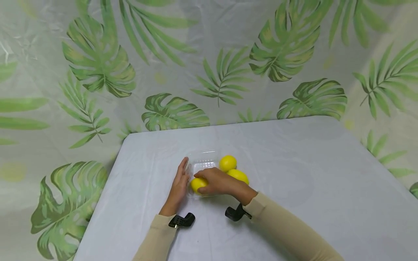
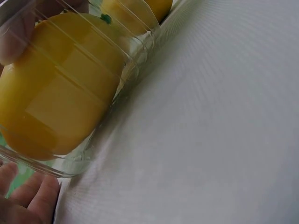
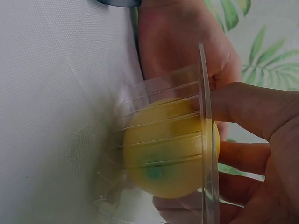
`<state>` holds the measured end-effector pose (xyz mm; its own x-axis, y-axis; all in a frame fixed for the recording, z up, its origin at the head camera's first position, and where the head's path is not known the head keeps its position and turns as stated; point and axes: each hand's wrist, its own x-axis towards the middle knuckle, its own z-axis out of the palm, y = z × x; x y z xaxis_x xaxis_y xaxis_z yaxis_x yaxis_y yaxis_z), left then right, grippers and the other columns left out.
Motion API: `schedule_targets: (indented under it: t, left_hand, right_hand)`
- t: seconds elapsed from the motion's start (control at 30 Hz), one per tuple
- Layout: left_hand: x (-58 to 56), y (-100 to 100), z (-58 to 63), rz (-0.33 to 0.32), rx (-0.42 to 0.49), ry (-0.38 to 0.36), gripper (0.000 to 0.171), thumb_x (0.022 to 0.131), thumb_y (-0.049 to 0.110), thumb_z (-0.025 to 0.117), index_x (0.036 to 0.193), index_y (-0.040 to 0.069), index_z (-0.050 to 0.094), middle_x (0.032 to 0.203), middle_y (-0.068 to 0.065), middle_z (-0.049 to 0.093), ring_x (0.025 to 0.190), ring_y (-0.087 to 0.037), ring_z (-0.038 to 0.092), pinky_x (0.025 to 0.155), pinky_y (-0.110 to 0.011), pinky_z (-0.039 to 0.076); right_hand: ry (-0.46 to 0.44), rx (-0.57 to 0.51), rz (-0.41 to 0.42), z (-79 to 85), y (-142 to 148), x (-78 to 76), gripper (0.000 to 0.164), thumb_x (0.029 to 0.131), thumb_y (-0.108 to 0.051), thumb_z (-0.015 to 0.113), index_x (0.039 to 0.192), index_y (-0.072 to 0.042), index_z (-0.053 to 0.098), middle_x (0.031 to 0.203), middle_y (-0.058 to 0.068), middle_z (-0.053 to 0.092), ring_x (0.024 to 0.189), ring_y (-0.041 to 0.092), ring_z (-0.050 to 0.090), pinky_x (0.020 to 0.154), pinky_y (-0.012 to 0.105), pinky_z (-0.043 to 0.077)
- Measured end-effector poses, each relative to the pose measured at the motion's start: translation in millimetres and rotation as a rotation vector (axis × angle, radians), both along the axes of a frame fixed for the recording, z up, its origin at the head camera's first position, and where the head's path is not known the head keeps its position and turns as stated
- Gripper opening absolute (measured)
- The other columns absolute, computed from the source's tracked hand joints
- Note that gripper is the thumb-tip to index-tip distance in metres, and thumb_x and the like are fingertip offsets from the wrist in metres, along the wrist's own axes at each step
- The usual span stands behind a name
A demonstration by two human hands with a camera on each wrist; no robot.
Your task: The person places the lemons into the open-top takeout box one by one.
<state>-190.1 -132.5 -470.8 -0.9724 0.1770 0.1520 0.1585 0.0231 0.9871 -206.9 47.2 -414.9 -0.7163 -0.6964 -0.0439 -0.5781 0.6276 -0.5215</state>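
Right hand [image 1: 218, 180] pinches a lemon [image 1: 197, 185] inside the clear tray [image 1: 200, 166]; left hand [image 1: 179, 184], fingers straight, braces its side. Likely placing step; next calls for gentle release. Can't tell if other lemons [image 1: 228, 163] sit inside.

A yellow lemon [image 1: 197, 185] is inside a clear plastic container [image 1: 204, 166].

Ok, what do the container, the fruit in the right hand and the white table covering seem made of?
Container: likely thin glossy plastic, see-through, with ribbed walls catching light.
Held yellow fruit: smooth, faintly shiny; real peel or plastic, I can't tell.
White table covering: probably matte fabric, from its fine weave-like texture.
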Motion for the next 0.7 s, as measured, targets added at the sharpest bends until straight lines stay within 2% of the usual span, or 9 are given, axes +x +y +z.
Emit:
schedule_targets:
  t: [0.07, 0.17, 0.23, 0.33, 0.5, 0.7]
  left_hand:
    - [1.0, 0, 1.6, -0.002, -0.002, 0.012, 0.061, 0.096, -0.007, 0.026, 0.154, 0.002, 0.012, 0.160, -0.017, 0.011, 0.146, -0.036, 0.010, 0.117, -0.051, 0.009]
    - [5.9, 2, 10.9, -0.005, 0.006, 0.009, 0.060, 0.096, -0.008, 0.025, 0.154, 0.002, 0.012, 0.160, -0.017, 0.010, 0.146, -0.036, 0.010, 0.118, -0.049, 0.010]
    - [6.3, 2, 11.5, -0.006, 0.004, 0.014, 0.060, 0.096, -0.009, 0.024, 0.153, 0.001, 0.011, 0.160, -0.019, 0.009, 0.145, -0.038, 0.009, 0.117, -0.051, 0.010]
    - [3.8, 1, 4.6, 0.000, 0.002, 0.012, 0.060, 0.096, -0.009, 0.024, 0.154, 0.002, 0.012, 0.160, -0.017, 0.010, 0.146, -0.036, 0.010, 0.118, -0.050, 0.010]
    - [-3.6, 0, -18.2, 0.006, -0.002, 0.061, 0.059, 0.097, -0.006, 0.024, 0.154, 0.005, 0.013, 0.161, -0.012, 0.012, 0.146, -0.035, 0.013, 0.117, -0.051, 0.011]
    - [-2.1, 0, -8.4, -0.002, -0.009, 0.048, 0.059, 0.097, -0.007, 0.023, 0.154, 0.004, 0.012, 0.160, -0.015, 0.010, 0.146, -0.032, 0.011, 0.118, -0.050, 0.010]
  right_hand:
    - [0.001, -0.005, 0.002, 0.6, 0, 0.6, 0.048, 0.085, -0.020, 0.069, 0.128, -0.001, 0.060, 0.122, 0.007, 0.064, 0.094, 0.016, 0.056, 0.085, 0.029, 0.046]
    - [0.011, -0.018, 0.004, 1.1, 1, 0.7, 0.047, 0.085, -0.020, 0.069, 0.127, -0.001, 0.060, 0.122, 0.008, 0.064, 0.097, 0.017, 0.057, 0.086, 0.031, 0.046]
    - [0.018, -0.027, 0.005, 0.9, 1, 1.0, 0.047, 0.085, -0.019, 0.070, 0.127, 0.000, 0.060, 0.123, 0.008, 0.064, 0.102, 0.019, 0.057, 0.090, 0.032, 0.046]
    - [0.017, -0.028, 0.002, -0.1, 2, 2.8, 0.047, 0.085, -0.019, 0.071, 0.128, -0.002, 0.060, 0.124, 0.008, 0.063, 0.109, 0.021, 0.057, 0.095, 0.035, 0.045]
    - [0.016, -0.025, -0.004, 0.3, 4, 7.4, 0.049, 0.084, -0.019, 0.072, 0.129, -0.002, 0.059, 0.126, 0.009, 0.062, 0.115, 0.023, 0.056, 0.100, 0.038, 0.044]
    - [0.030, -0.055, -0.013, 5.6, 7, 9.3, 0.048, 0.085, -0.019, 0.072, 0.129, -0.003, 0.059, 0.128, 0.009, 0.060, 0.120, 0.025, 0.054, 0.103, 0.039, 0.042]
